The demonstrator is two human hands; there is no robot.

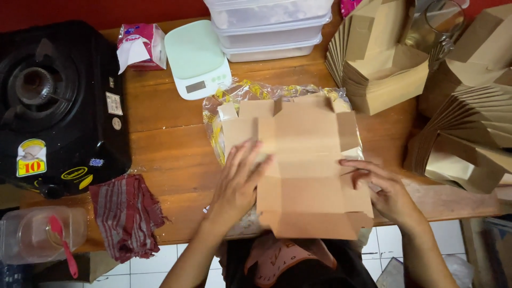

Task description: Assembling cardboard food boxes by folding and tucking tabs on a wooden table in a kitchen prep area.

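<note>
On the wooden table (160, 138), head view: a flat, unfolded brown cardboard box blank (304, 165) lies at the centre, over a clear plastic bag with yellow print (234, 96); its near edge overhangs the table's front edge. Left hand (237, 184) lies flat and open, palm down, fingers spread, pressing on the blank's left panel. Right hand (386, 192) rests at the blank's right edge, fingers loosely curled and touching the side flap; it is not closed around anything.

Surroundings, same view: a black gas stove (58, 101) occupies the table's left end. A red-and-grey striped cloth (128, 213) lies just below it, at the front edge. A pale green kitchen scale (196, 58) sits behind the blank, with a pink tissue pack (141, 47) to its left and stacked clear plastic containers (269, 26) to its right. Stacks of folded brown paper boxes (384, 58) stand at the right. A clear jar with a red spoon (42, 234) sits at lower left.
</note>
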